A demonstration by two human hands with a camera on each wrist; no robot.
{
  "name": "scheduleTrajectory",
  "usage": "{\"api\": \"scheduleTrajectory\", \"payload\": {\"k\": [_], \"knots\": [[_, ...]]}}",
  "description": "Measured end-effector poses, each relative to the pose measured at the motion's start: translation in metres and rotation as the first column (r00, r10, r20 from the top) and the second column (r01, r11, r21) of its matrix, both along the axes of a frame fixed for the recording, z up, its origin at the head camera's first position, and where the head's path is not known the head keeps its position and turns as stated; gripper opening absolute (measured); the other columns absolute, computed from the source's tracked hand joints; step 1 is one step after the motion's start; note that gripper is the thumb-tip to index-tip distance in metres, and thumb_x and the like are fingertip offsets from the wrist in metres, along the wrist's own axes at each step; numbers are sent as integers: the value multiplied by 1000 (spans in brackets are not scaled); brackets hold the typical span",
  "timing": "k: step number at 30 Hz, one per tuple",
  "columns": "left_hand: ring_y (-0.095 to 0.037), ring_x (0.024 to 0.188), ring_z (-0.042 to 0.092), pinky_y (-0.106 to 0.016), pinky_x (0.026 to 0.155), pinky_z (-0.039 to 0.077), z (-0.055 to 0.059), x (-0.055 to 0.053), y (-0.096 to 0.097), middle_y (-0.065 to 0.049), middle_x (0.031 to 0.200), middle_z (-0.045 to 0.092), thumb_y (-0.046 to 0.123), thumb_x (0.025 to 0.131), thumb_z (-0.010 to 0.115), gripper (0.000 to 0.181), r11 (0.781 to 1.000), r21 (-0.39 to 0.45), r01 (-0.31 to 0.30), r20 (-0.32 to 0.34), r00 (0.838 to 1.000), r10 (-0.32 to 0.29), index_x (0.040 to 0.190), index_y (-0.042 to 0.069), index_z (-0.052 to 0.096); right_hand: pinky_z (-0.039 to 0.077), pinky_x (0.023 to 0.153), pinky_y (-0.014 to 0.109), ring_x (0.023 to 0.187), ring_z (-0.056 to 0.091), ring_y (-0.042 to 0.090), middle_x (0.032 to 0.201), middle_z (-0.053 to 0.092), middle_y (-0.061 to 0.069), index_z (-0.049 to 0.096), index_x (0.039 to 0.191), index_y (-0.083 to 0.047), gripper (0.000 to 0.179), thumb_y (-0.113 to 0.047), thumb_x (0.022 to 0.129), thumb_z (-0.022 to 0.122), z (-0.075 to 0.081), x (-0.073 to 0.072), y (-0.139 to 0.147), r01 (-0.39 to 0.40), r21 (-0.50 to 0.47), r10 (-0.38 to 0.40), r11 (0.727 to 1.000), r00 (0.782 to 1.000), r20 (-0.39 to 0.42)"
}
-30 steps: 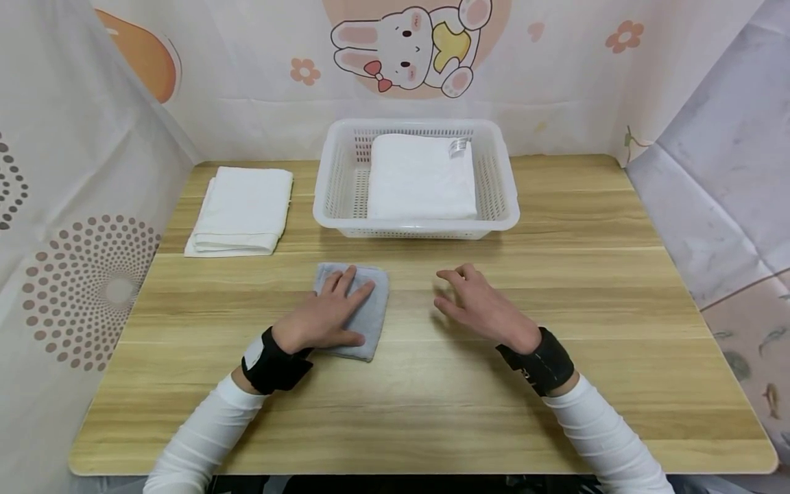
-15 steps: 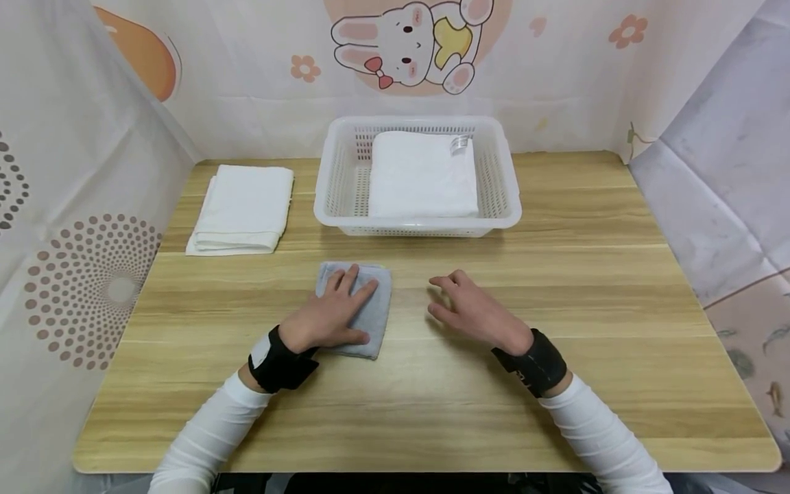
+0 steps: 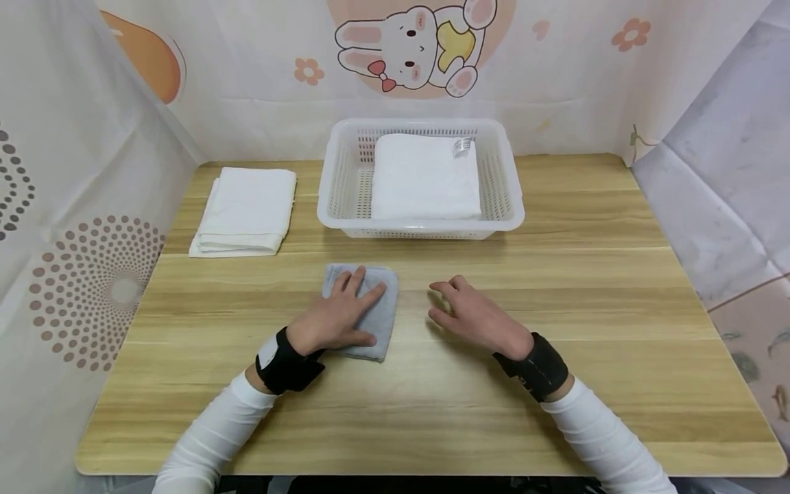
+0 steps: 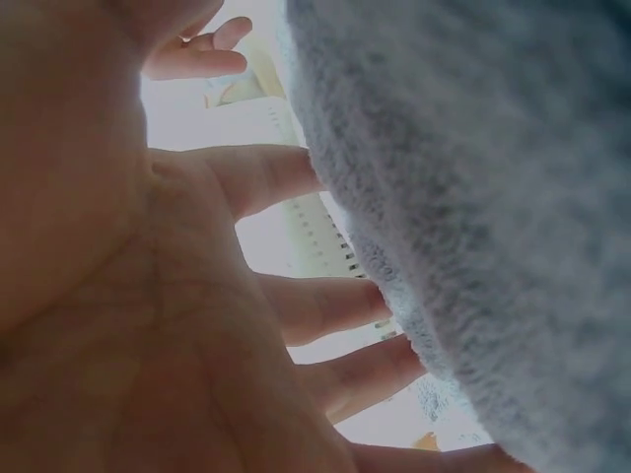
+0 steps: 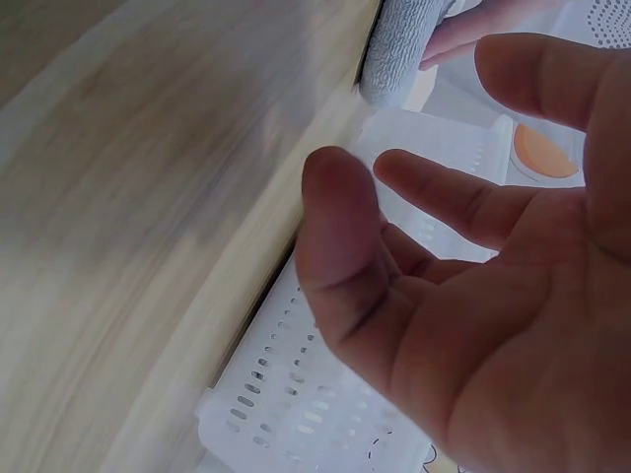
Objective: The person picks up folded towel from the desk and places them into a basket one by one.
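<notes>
A folded grey towel lies on the wooden table in front of the basket. My left hand rests on it with fingers spread, covering its left part. In the left wrist view, the fingertips touch the fuzzy edge of the grey towel. To the right of the towel, my right hand hovers over the table, fingers loosely bent and nothing between them. The right wrist view shows the right hand with thumb and fingers apart, and the towel's thick folded edge beyond.
A white perforated basket stands at the back middle, holding a folded white towel. A folded white cloth lies at the back left of the wooden table. A patterned curtain hangs behind the table.
The right hand has shifted slightly left and toward the person. The left hand stays on the grey towel, and the view has drifted a little.
</notes>
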State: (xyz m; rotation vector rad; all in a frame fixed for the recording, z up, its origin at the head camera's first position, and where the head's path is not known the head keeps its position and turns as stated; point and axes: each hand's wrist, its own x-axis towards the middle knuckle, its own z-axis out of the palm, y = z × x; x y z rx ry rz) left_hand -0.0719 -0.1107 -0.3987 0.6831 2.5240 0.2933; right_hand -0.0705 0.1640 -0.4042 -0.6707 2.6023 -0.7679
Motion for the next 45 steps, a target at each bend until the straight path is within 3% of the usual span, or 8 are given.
{"api": "scheduleTrajectory", "payload": {"k": [12, 28, 45], "knots": [[-45, 147, 13, -66, 88, 48, 1, -1, 9, -23, 164, 7, 52, 86, 73, 94, 999, -24, 26, -13, 1000, -27, 159, 21, 25, 45, 65, 28, 75, 49, 16, 110, 53, 16, 52, 137, 4, 47, -22, 99, 62, -2, 0, 0, -16, -8, 16, 1000, 1000, -5], [-44, 148, 10, -69, 93, 43, 0, -1, 17, -23, 164, 4, 51, 86, 73, 95, 999, -3, 38, 10, 999, -38, 160, 20, 22, 46, 66, 29, 73, 51, 15, 111, 53, 17, 52, 137, 3, 47, -23, 99, 62, -2, 2, -2, -13, -6, 13, 1000, 1000, 7], [-42, 148, 12, -66, 90, 47, -5, -2, 27, -22, 164, 5, 55, 87, 70, 94, 998, -21, 67, -26, 997, -68, 160, 21, 21, 47, 65, 30, 74, 52, 16, 111, 54, 17, 51, 137, 3, 48, -24, 99, 62, -5, 1, -3, -21, 15, 21, 1000, 1000, 10]]}}
